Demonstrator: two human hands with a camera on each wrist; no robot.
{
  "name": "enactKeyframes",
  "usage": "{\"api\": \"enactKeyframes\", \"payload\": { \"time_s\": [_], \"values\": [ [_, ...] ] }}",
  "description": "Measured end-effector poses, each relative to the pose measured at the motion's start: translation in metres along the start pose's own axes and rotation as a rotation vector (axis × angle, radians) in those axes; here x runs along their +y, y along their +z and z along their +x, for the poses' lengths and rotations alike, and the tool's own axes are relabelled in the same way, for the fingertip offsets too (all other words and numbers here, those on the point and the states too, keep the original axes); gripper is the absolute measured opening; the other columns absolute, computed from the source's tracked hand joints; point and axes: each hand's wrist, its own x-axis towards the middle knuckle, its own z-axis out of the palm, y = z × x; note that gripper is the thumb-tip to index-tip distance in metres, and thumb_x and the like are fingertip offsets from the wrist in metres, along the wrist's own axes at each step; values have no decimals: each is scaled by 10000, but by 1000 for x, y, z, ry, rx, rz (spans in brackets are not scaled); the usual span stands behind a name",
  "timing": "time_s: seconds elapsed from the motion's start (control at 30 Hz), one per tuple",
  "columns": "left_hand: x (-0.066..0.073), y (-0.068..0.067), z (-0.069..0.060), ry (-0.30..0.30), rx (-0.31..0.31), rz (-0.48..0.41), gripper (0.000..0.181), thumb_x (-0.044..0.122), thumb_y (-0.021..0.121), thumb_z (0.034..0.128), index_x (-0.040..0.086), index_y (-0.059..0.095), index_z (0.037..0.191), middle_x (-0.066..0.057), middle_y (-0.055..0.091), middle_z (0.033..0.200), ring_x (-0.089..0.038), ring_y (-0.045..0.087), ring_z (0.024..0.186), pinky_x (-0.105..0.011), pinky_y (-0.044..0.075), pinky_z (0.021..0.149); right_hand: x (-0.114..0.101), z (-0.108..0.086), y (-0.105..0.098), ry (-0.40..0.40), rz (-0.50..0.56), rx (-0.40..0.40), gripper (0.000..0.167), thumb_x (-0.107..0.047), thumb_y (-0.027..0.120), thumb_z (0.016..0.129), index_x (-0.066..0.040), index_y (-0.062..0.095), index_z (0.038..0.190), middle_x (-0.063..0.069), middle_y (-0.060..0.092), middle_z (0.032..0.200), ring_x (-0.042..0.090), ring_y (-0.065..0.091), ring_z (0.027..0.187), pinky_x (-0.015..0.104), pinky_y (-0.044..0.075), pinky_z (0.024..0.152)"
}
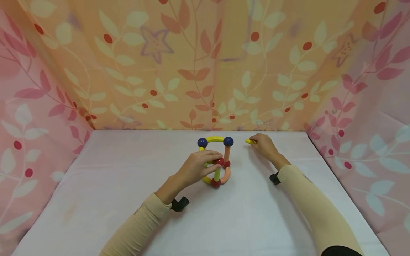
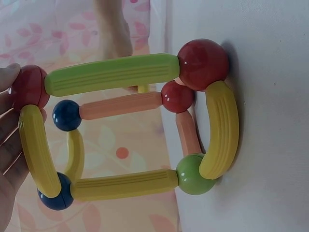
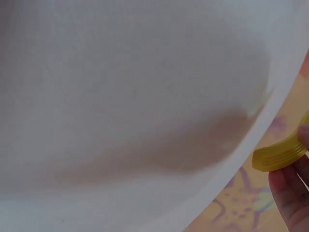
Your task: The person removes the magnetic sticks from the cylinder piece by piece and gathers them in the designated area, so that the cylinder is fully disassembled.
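A frame of coloured rods and balls stands on the table, with blue balls (image 1: pixel 228 141) at its top back and a red ball (image 1: pixel 216 183) at its front foot. The left hand (image 1: pixel 196 166) holds the upper red ball (image 2: pixel 30 88) with thumb and fingers. A green rod (image 2: pixel 113 75) joins that ball to the lower red one, and a green ball (image 2: pixel 195 174) sits at another bottom corner. To the right of the frame, raised over the table, the right hand (image 1: pixel 265 146) pinches a curved yellow rod (image 3: pixel 280 153), apart from the frame.
The white-covered table (image 1: pixel 128 149) reaches back to an orange patterned curtain (image 1: pixel 192 64). Pink patterned cloth (image 1: pixel 368 117) hangs at both sides. Each wrist carries a small black camera (image 1: pixel 180 204).
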Motion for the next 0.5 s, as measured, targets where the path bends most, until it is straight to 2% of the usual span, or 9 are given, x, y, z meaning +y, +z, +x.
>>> {"api": "enactKeyframes", "payload": {
  "time_s": [0.23,0.5],
  "values": [
    [-1,1,1,17,11,21,327,181,767,836,75,723,1141,-33,734,1118,-155,688,1059,-242,562,854,7,8,4,14,-85,-46,196,-26,680,868,48,720,1045,224,676,985,374,628,940,500,492,913],
    [0,0,1,24,14,-2,348,164,774,828,54,710,1152,-67,729,1118,-157,704,1009,-211,560,845,13,17,6,81,-102,-114,227,31,597,873,49,710,1070,224,675,1054,368,625,1010,493,491,954]
  ]
}}
